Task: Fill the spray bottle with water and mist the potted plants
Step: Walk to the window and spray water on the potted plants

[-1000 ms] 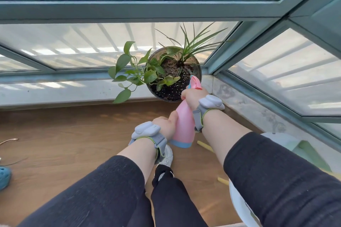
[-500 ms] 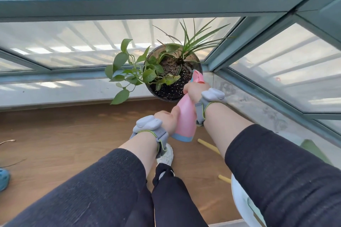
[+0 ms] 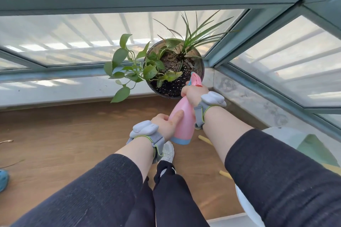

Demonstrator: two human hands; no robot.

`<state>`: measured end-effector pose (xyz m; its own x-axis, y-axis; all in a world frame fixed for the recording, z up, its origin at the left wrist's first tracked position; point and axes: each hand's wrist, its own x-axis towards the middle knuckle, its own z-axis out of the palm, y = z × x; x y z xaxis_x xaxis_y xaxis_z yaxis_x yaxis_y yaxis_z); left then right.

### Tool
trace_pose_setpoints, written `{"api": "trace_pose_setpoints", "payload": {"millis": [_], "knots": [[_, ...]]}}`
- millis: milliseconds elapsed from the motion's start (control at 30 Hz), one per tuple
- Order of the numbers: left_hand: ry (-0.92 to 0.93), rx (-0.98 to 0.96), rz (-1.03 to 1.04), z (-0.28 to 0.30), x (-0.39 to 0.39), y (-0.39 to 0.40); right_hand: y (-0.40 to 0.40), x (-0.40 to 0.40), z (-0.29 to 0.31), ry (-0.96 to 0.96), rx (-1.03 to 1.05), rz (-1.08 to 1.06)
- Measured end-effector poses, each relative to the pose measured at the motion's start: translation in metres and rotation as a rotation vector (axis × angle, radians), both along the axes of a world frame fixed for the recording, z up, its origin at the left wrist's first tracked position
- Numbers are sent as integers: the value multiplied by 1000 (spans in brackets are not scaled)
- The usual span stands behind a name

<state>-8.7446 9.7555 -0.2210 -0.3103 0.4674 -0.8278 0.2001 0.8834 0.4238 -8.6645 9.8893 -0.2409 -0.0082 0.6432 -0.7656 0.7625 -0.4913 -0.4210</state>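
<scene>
The right hand [image 3: 193, 93] is gripping the pink spray bottle [image 3: 182, 123] at its neck, the left hand [image 3: 165, 125] is holding its body, nozzle over the potted plant [image 3: 173, 68].

1. Only one view is given, taken from a wide-angle camera worn on the person's head.
2. It is aimed forward and steeply down, over both dark-sleeved forearms, toward the pale stone window sill [image 3: 55, 90] and the brown wooden floor [image 3: 64, 134].
3. The hands are seen close up; straight frame lines are bent by the lens.
</scene>
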Motion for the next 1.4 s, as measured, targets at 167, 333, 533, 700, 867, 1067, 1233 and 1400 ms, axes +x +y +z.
{"api": "trace_pose_setpoints", "payload": {"millis": [167, 333, 533, 700, 867, 1067, 1233, 1400], "knots": [[-17, -20, 16, 1, -4, -11, -15, -8, -9, -101, -6, 4], [-20, -42, 22, 0, -15, -26, -33, -13, -16, -131, -58, -49], [-19, -46, 40, 1, -21, -37, -44, -19, -24, -173, -60, -67], [-42, -44, 16, 1, -26, -51, -55, -20, -7, -211, -128, -77], [-53, -14, -3, 1, -33, -56, -66, -13, 10, -234, -130, -104], [-75, 39, -44, 3, -34, -54, -66, -11, 11, -220, -67, -154], [-73, 35, -57, 4, -37, -56, -67, -11, 10, -220, -84, -125], [-59, 11, -59, 1, -42, -62, -73, -17, 8, -229, -91, -133]]}}
